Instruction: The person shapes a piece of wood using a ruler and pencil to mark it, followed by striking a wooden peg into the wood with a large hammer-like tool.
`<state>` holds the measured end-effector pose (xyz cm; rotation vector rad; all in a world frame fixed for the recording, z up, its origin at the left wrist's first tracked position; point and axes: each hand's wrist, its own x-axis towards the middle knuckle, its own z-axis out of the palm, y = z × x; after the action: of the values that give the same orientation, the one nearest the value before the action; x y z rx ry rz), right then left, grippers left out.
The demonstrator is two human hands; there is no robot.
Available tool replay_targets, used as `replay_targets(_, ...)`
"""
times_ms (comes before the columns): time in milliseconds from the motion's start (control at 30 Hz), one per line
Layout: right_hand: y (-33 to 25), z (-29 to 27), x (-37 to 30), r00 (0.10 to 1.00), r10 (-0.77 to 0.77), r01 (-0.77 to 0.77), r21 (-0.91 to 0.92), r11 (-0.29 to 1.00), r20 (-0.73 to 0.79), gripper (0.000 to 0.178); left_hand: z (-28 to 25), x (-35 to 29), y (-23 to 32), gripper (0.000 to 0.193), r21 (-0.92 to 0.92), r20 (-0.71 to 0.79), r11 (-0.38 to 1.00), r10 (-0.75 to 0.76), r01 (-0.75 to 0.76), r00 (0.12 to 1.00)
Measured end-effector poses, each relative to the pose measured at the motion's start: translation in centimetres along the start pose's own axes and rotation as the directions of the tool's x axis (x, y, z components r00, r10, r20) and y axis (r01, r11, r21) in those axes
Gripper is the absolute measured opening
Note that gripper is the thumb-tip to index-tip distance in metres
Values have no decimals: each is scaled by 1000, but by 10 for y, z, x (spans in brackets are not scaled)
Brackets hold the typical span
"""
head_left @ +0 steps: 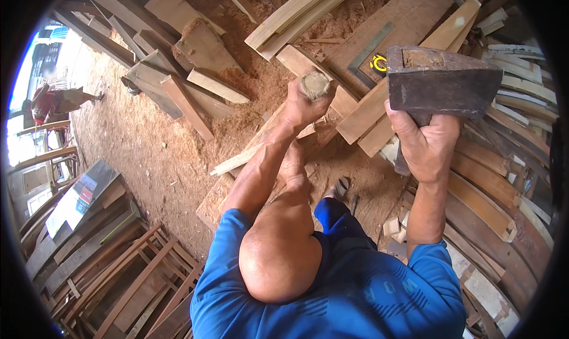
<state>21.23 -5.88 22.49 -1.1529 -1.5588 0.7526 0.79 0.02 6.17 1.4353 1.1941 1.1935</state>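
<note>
My left hand (302,109) is closed around a round wooden handle (315,85), its frayed, flattened end facing up. Whatever lies at the handle's lower end is hidden below the fist. To the right, my right hand (428,142) grips a short-handled axe (446,93) close under its dark, heavy metal head. Worn wood shows in the eye on top of the head, and part of the handle pokes out below the hand. The axe is raised, apart from the wooden handle. A pale wooden piece (317,60) lies just beyond my left hand.
A yellow tape measure (379,62) and a dark metal square (368,53) rest on a wide board (409,13). Curved timber pieces (483,193) are stacked at right, more lumber (127,274) at lower left. Wood shavings (157,167) cover the floor. Another person (50,104) is far left.
</note>
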Motion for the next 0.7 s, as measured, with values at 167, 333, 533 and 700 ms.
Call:
replay_targets(167, 0, 10, 5, 996, -48, 54, -68, 996, 81, 17, -1, -10, -4, 12, 107, 40, 987, 115, -119, 993)
replay_targets(333, 37, 30, 13, 890, 168, 111, -559, 821, 424, 14, -2, -21, -4, 36, 63, 109, 976, 201, -208, 974)
replay_targets(533, 7, 23, -1, 979, -164, 192, -279, 941, 118, 15, -9, -36, -16, 34, 125, 210, 992, -32, 5, 977)
replay_targets(700, 36, 42, -7, 931, -56, 226, -449, 865, 360, 15, -14, -40, -12, 39, 80, 154, 976, 188, -202, 970)
